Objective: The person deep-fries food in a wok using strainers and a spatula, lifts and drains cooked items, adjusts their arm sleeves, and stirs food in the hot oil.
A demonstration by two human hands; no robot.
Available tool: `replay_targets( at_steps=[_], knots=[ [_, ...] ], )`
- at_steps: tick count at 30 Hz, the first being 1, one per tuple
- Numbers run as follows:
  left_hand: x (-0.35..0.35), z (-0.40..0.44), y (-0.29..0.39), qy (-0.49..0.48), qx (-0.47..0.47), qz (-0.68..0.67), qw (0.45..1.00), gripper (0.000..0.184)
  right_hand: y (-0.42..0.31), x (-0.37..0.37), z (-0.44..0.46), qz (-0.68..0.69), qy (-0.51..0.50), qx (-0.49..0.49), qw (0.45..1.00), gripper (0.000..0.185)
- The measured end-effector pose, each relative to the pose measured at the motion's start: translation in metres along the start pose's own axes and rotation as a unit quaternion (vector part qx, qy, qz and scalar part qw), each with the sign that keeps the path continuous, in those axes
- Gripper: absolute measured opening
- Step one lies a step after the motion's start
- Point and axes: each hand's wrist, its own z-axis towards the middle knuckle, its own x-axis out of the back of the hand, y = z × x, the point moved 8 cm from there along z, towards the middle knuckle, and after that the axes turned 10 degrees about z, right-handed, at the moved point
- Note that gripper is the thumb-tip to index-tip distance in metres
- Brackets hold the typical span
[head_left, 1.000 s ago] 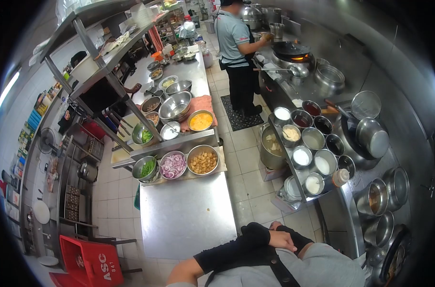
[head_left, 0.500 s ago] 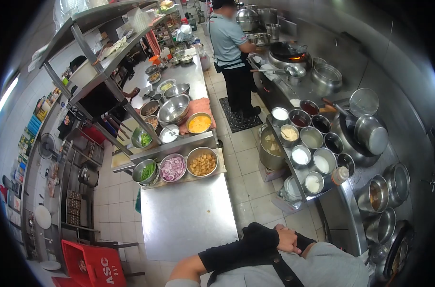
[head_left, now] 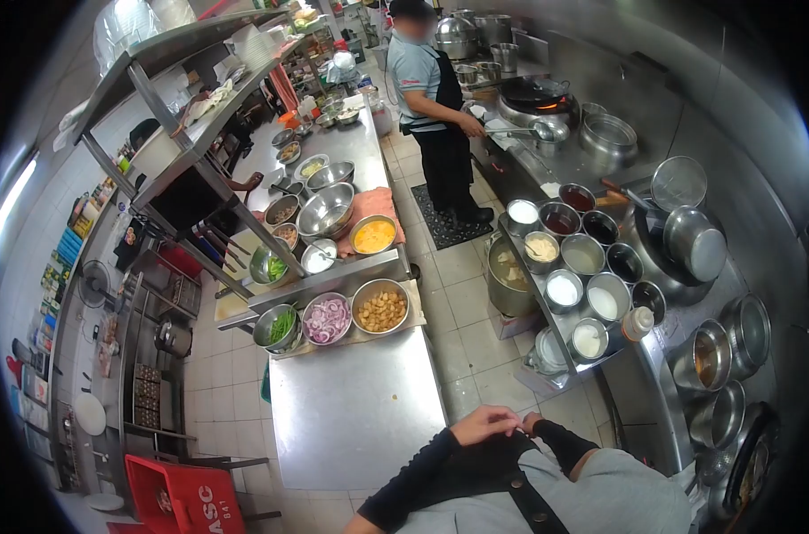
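My left hand (head_left: 486, 425) is in front of my apron at the bottom of the view, beyond the end of a black sleeve. Its fingers are loosely bent, stretched toward my right hand, and I see nothing held in them. Close beside it is my right hand (head_left: 531, 423), small in view, its fingers mostly hidden. Whether the fingertips touch is unclear. Nearest to both is the bare steel table (head_left: 360, 405). At its far end stand steel bowls of green vegetable pieces (head_left: 280, 326), sliced red onion (head_left: 327, 318) and browned cubes (head_left: 382, 308).
A co-worker (head_left: 422, 98) stands at the wok stove (head_left: 533, 93), one hand on a ladle handle. Pots of sauces and white seasonings (head_left: 565, 289) fill the right counter, with a squeeze bottle (head_left: 638, 323). A red crate (head_left: 186, 498) stands lower left. A stockpot (head_left: 511, 280) is by the counter.
My hands were clasped together and have come apart, the left one moving left and up. The co-worker has turned and reached toward the ladle. The view has shifted slightly.
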Motion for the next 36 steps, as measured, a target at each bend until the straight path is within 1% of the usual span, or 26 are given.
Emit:
replay_targets(
  at_steps=[3,4,6,7,9,10,12,13,15,16,18,19,20,21,22,23,25,27,29,30,32,34,35,36],
  knots=[
    [0.027,-0.026,-0.026,0.132,0.042,0.058,0.989,0.023,0.005,-0.008,0.004,-0.024,-0.021,-0.003,0.999,0.024],
    [0.033,-0.033,-0.037,0.163,0.078,0.067,0.981,0.023,0.004,-0.01,0.002,-0.025,-0.019,-0.001,1.0,0.023],
    [0.038,-0.041,-0.045,0.204,0.086,0.105,0.97,0.023,-0.006,-0.008,-0.003,-0.028,-0.014,0.004,0.999,0.021],
    [0.04,-0.045,-0.049,0.223,0.09,0.125,0.963,0.023,-0.019,-0.002,-0.005,-0.047,0.015,0.051,0.997,0.021],
    [0.035,-0.05,-0.052,0.231,0.071,0.142,0.96,0.022,-0.037,0.001,0.0,-0.083,0.072,0.141,0.984,0.021],
    [0.035,-0.051,-0.053,0.234,0.062,0.151,0.958,0.022,-0.035,0.001,0.008,-0.054,0.056,0.121,0.99,0.021],
    [0.037,-0.059,-0.054,0.247,0.088,0.108,0.959,0.021,-0.044,0.004,0.007,0.004,0.022,0.076,0.997,0.022],
    [0.039,-0.063,-0.055,0.253,0.101,0.087,0.958,0.021,-0.045,0.006,0.006,0.026,0.025,0.07,0.997,0.022],
    [0.054,-0.076,-0.069,0.316,0.068,0.085,0.942,0.021,-0.042,0.008,0.012,0.071,0.034,0.057,0.995,0.022],
    [0.06,-0.085,-0.08,0.348,0.052,0.083,0.932,0.021,-0.038,0.009,0.012,0.077,0.047,0.052,0.995,0.021],
    [0.067,-0.105,-0.094,0.401,0.066,0.088,0.91,0.02,-0.033,0.012,0.011,0.086,0.073,0.045,0.993,0.02],
    [0.068,-0.115,-0.101,0.427,0.073,0.09,0.897,0.02,-0.03,0.011,0.012,0.055,0.066,0.041,0.995,0.019],
    [0.067,-0.124,-0.102,0.452,0.047,0.1,0.885,0.021,-0.023,0.008,0.015,0.023,0.059,0.037,0.997,0.018],
    [0.066,-0.129,-0.089,0.453,0.049,0.157,0.876,0.021,-0.012,0.003,0.023,-0.008,0.051,0.032,0.998,0.017],
    [0.061,-0.138,-0.075,0.452,0.051,0.213,0.865,0.022,0.003,-0.004,0.03,-0.019,0.037,0.003,0.999,0.015],
    [0.059,-0.145,-0.064,0.449,0.053,0.267,0.851,0.023,0.01,-0.01,0.034,-0.048,0.017,0.001,0.999,0.014],
    [0.059,-0.158,-0.057,0.475,0.026,0.321,0.819,0.027,0.029,-0.023,0.039,-0.104,-0.023,-0.002,0.994,0.012],
    [0.062,-0.169,-0.053,0.503,0.008,0.354,0.788,0.029,0.031,-0.031,0.04,-0.143,-0.023,0.074,0.987,0.013],
    [0.071,-0.178,-0.051,0.534,0.0,0.37,0.76,0.03,0.028,-0.029,0.028,-0.103,-0.023,0.073,0.992,0.016],
    [0.076,-0.18,-0.047,0.542,0.003,0.386,0.747,0.034,0.02,-0.024,0.014,-0.082,-0.021,0.065,0.994,0.016],
    [0.088,-0.185,-0.049,0.565,0.013,0.39,0.727,0.038,0.011,-0.016,-0.001,-0.036,-0.016,0.022,0.999,0.018],
    [0.101,-0.187,-0.052,0.583,0.014,0.41,0.701,0.044,0.005,-0.013,-0.005,-0.014,-0.004,0.001,1.0,0.02],
    [0.104,-0.186,-0.046,0.586,0.007,0.411,0.698,0.044,0.005,-0.013,-0.005,-0.003,0.002,-0.009,1.0,0.022],
    [0.108,-0.185,-0.039,0.59,0.001,0.412,0.695,0.044,0.001,-0.013,-0.005,0.003,0.009,0.012,1.0,0.022]
  ],
)
